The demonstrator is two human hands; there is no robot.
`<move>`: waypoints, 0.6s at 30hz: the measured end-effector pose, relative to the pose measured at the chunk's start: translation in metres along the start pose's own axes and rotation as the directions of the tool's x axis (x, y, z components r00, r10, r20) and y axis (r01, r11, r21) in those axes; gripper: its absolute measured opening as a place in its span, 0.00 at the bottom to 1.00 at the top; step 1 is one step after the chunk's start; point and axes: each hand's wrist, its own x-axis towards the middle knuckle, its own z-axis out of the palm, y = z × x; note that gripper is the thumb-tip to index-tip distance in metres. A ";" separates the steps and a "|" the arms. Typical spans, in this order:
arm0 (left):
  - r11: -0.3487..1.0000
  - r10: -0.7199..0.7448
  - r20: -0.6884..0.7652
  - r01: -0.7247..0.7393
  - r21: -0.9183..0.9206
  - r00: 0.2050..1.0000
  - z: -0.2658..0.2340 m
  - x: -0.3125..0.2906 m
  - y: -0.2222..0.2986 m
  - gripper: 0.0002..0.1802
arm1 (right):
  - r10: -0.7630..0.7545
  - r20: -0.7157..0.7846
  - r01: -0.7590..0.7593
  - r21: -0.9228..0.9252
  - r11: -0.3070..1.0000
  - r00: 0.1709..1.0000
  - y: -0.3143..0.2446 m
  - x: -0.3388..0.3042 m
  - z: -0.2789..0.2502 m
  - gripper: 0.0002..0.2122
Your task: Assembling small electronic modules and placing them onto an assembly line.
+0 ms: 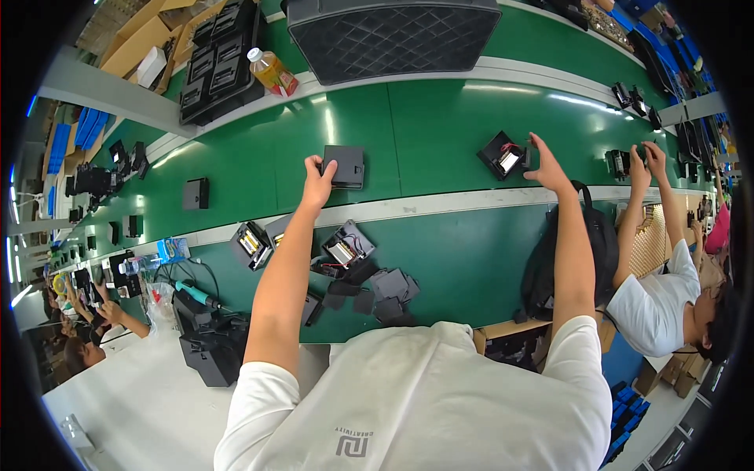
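Note:
My left hand [317, 187] is closed on a flat black plastic box [345, 166], thumb on top, over the green conveyor. Off to the right, my right hand [550, 166] has thumb and fingers spread around the near side of an opened black box [496, 155]. Red wires and a pale, shiny part show inside that box. Whether my fingertips touch it, I cannot tell. Below my left forearm lie opened black boxes with wires [348, 245] and a box holding batteries [251, 245]. Beside them is a heap of thin dark square plates [393, 289].
A black backpack [569, 259] sits near my right arm. At left are a teal power screwdriver [196, 293] and black cases [210, 345]. Across the belt stand a drink bottle [272, 72] and a big black bin [393, 39]. A co-worker [656, 275] works at right.

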 end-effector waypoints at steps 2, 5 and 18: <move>0.882 0.209 0.007 -0.191 0.432 0.978 -0.009 0.011 -0.017 0.21 | 0.074 0.090 -0.067 -0.081 0.994 0.993 -0.029 0.011 -0.006 0.43; 0.766 0.353 0.007 -0.294 0.571 0.936 0.002 -0.004 0.004 0.20 | 0.060 0.131 -0.038 -0.164 0.986 0.990 -0.062 0.021 0.014 0.43; 0.793 -0.238 0.636 0.525 -0.308 0.734 0.047 -0.132 0.102 0.24 | -0.424 0.437 0.352 0.240 0.905 0.793 -0.267 -0.076 0.025 0.41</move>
